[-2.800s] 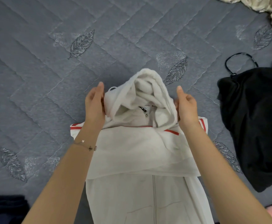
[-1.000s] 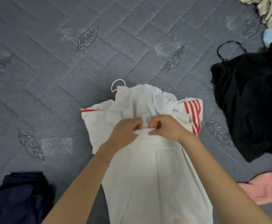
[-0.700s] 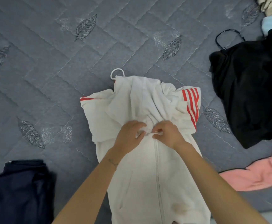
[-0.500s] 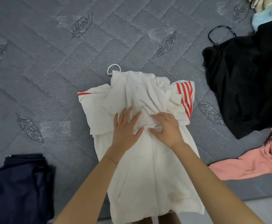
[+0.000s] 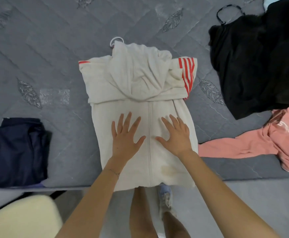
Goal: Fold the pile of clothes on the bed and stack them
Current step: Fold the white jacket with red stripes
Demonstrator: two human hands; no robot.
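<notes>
A white zip hoodie [image 5: 140, 93] with red stripes lies lengthwise on the grey quilted bed [image 5: 54, 48], its hood folded down over the chest and its sleeves folded in. Its hem hangs slightly over the near bed edge. My left hand [image 5: 124, 136] lies flat with spread fingers on the hoodie's lower body, left of the zip. My right hand [image 5: 176, 136] lies flat the same way, right of the zip. A folded navy garment [image 5: 16, 152] sits at the left near the bed edge.
A crumpled black garment [image 5: 253, 62] with a thin strap lies at the right. Below it a pink sweatshirt [image 5: 267, 143] sprawls toward the bed edge. A pale cushion [image 5: 21, 219] is on the floor at the lower left. My legs stand by the bed edge.
Both hands let go of the folded-down hood and slid toward me, spreading flat on the hoodie's lower body. The view has tilted down, so the bed edge and floor now show.
</notes>
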